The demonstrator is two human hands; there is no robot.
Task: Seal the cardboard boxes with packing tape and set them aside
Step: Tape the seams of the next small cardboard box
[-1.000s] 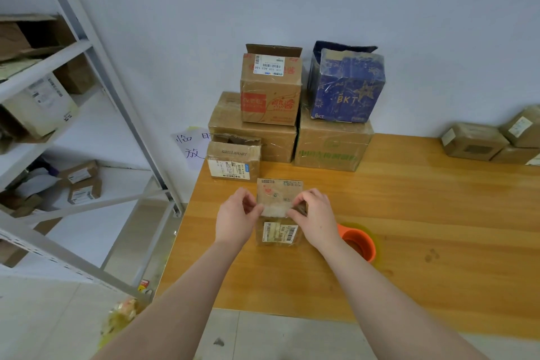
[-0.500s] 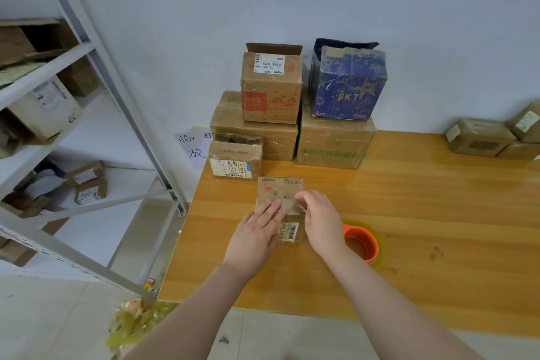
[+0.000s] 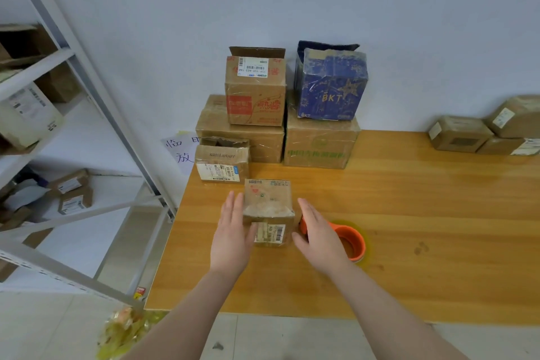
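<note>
At your far left stands a metal shelf (image 3: pixel 87 102) with cartons on its levels. On the desk (image 3: pixel 423 228), your left grip (image 3: pixel 232 238) is released. The fingers are straight and together, the palm lies flat against the left side of the small cardboard box (image 3: pixel 268 202), and the thumb reaches round onto its front face beside the barcode label (image 3: pixel 273 233). It curls round nothing.

The box sits upright near the desk's left end, between your two grips. Behind it stands a labelled carton (image 3: pixel 222 162). Further back a stack of larger boxes (image 3: pixel 320 143) stands against the wall, with a blue box (image 3: pixel 331 82) on top at the right.

Your right grip (image 3: pixel 318 238) is released too, fingers straight, palm turned toward the box's right side. It looks just off the cardboard, though from this angle you cannot be sure whether it touches. It covers the near-left part of the orange tape roll (image 3: pixel 352 241), which lies flat on the desk just right of the box. At the far right, well apart, more parcels (image 3: pixel 460 133) sit by the wall.
</note>
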